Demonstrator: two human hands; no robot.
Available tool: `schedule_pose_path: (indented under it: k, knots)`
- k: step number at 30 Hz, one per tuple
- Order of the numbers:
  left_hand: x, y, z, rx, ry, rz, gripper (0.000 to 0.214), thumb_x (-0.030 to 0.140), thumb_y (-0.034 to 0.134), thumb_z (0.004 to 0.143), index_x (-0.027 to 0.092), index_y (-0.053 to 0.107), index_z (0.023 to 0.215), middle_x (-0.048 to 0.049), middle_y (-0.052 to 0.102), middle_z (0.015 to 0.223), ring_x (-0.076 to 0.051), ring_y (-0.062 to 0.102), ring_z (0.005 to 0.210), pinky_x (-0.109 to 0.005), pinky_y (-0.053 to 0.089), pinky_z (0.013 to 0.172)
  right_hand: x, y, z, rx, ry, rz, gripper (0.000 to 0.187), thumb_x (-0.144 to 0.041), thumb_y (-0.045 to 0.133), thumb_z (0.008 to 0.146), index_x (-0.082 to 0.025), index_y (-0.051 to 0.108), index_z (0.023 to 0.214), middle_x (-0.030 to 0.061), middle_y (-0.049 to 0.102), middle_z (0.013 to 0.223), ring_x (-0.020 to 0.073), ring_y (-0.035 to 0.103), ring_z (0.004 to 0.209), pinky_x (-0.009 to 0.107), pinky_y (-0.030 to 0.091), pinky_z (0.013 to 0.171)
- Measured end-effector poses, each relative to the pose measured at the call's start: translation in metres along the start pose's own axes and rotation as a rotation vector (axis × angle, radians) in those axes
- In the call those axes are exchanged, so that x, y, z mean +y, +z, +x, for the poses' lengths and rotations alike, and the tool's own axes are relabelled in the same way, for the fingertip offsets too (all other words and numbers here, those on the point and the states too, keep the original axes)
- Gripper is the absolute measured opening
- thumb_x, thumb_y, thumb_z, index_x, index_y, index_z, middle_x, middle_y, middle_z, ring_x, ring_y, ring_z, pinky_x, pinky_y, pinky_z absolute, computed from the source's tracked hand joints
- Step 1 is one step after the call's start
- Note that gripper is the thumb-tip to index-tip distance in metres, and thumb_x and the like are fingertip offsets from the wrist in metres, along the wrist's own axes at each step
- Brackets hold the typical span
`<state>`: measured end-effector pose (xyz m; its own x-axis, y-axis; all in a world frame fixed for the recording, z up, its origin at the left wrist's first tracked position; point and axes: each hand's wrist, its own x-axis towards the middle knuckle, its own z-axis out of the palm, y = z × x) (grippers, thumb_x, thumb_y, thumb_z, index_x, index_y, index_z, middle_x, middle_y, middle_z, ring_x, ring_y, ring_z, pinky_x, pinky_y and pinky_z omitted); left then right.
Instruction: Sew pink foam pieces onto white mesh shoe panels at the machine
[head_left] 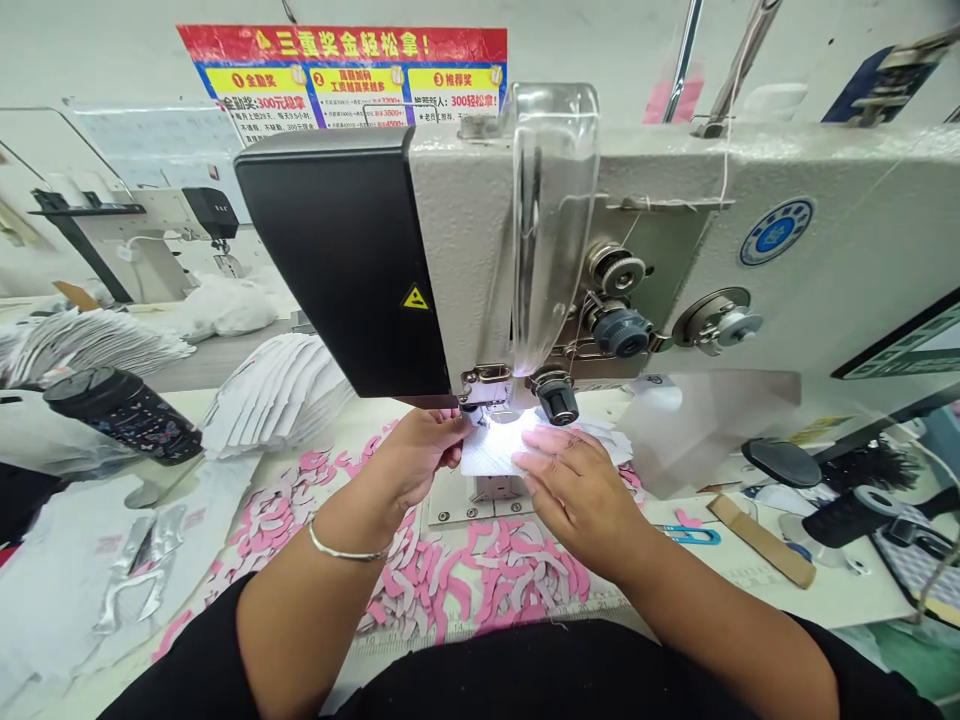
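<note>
Nearest, along the bottom edge of the frame, dark sleeves [180, 650] lead to bare forearms. Above them, at lower centre, pink and pale curved scraps [495, 575] lie heaped on the tabletop [874, 590], spreading toward the lower left.

The white piece [484, 458] sits just below the middle of the frame, lit brightly under the head of the sewing machine [465, 230]. The left hand [424, 450] is at its left edge, thumb and fingers drawn close together; I cannot tell whether they pinch the cloth. The right hand [566, 465] lies with fingers spread, fingertips on the piece's right side. The two hands are apart, with the white piece between them.

The risk sits at the stitching point — the left fingertips are right beside it, so a finger could be caught if the machine ran while they slipped inward. Uneven pressure from the hands could skew the piece, and a loose scrap could drag underneath it. Glare hides the needle itself.

At right lie blue snips [694, 535]; at left, a fanned stack of white pieces [277, 390] and a dark tumbler [124, 415]. Farther back — upper left — stands a second machine [150, 240], and a red-topped poster [341, 80] hangs on the wall.
</note>
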<state>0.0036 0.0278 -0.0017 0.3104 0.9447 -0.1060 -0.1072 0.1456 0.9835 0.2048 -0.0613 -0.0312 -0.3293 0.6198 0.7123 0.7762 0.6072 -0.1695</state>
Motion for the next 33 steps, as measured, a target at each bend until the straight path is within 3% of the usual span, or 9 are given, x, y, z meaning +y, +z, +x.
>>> schedule_pose_path:
  k: [4,7,10,12,14,19,27,33]
  knots:
    - [-0.001,-0.004,0.001,-0.01,0.01,-0.098,0.03,0.034,0.085,0.063,0.015,0.062,0.067,0.0032,0.051,0.057,-0.007,0.042,0.049,-0.022,0.033,0.048,0.001,0.002,-0.007,0.076,-0.011,0.008,0.034,-0.012,0.054,0.09,-0.023,0.061,0.121,0.0094,0.064,0.126,0.026,0.057,0.121,0.049,0.044,0.103]
    - [-0.006,-0.018,-0.014,0.049,0.042,-0.06,0.026,0.036,0.079,0.072,0.018,0.061,0.073,0.0034,0.053,0.062,-0.007,0.043,0.053,-0.022,0.034,0.052,0.0,-0.001,-0.023,0.121,-0.154,0.116,0.041,-0.011,0.055,0.086,-0.026,0.058,0.123,0.0075,0.067,0.118,0.024,0.062,0.112,0.045,0.05,0.094]
    - [-0.025,-0.033,-0.035,0.125,0.059,0.306,0.02,0.039,0.07,0.079,0.021,0.062,0.077,0.0032,0.054,0.064,-0.01,0.046,0.054,-0.023,0.034,0.053,0.003,0.008,-0.04,-0.079,-0.27,0.294,0.032,-0.014,0.052,0.088,-0.024,0.059,0.118,0.0035,0.069,0.092,0.0175,0.065,0.084,0.033,0.053,0.074]
    - [-0.047,-0.036,-0.046,0.072,0.043,0.704,0.017,0.038,0.064,0.083,0.021,0.065,0.08,0.0011,0.057,0.065,-0.013,0.05,0.056,-0.025,0.036,0.053,0.008,0.024,-0.049,-0.299,-0.172,0.292,0.023,-0.016,0.049,0.092,-0.023,0.062,0.11,0.0027,0.067,0.086,0.0165,0.062,0.079,0.029,0.051,0.069]
    - [-0.07,-0.033,-0.054,-0.028,0.076,0.984,0.012,0.033,0.063,0.082,0.022,0.067,0.082,-0.0017,0.062,0.072,-0.018,0.056,0.063,-0.029,0.039,0.058,0.013,0.043,-0.055,-0.421,-0.027,0.216,0.019,-0.018,0.049,0.093,-0.021,0.065,0.104,0.0035,0.065,0.086,0.0169,0.061,0.081,0.029,0.05,0.072]
    - [-0.103,-0.014,-0.057,-0.082,0.197,1.2,0.017,0.023,0.062,0.083,0.023,0.07,0.097,-0.0071,0.064,0.094,-0.026,0.059,0.091,-0.037,0.042,0.08,0.02,0.07,-0.061,-0.463,0.092,0.171,0.017,-0.018,0.051,0.093,-0.019,0.067,0.101,0.004,0.064,0.087,0.0173,0.06,0.082,0.03,0.049,0.075]
    - [-0.112,-0.008,-0.045,-0.115,0.347,1.457,0.016,0.023,0.056,0.089,0.019,0.072,0.088,-0.0105,0.065,0.088,-0.027,0.061,0.086,-0.039,0.041,0.078,0.022,0.071,-0.064,-0.458,0.212,0.289,0.019,-0.017,0.051,0.092,-0.019,0.068,0.1,0.0044,0.064,0.091,0.0175,0.058,0.088,0.031,0.046,0.082]
    - [-0.092,-0.012,-0.06,-0.098,0.548,1.531,0.027,0.025,0.044,0.097,0.017,0.07,0.094,-0.0085,0.066,0.078,-0.024,0.06,0.074,-0.041,0.042,0.075,0.013,0.065,-0.054,-0.41,0.333,0.533,0.026,-0.037,0.048,0.097,-0.02,0.067,0.098,0.0044,0.065,0.088,0.0177,0.059,0.086,0.032,0.046,0.081]
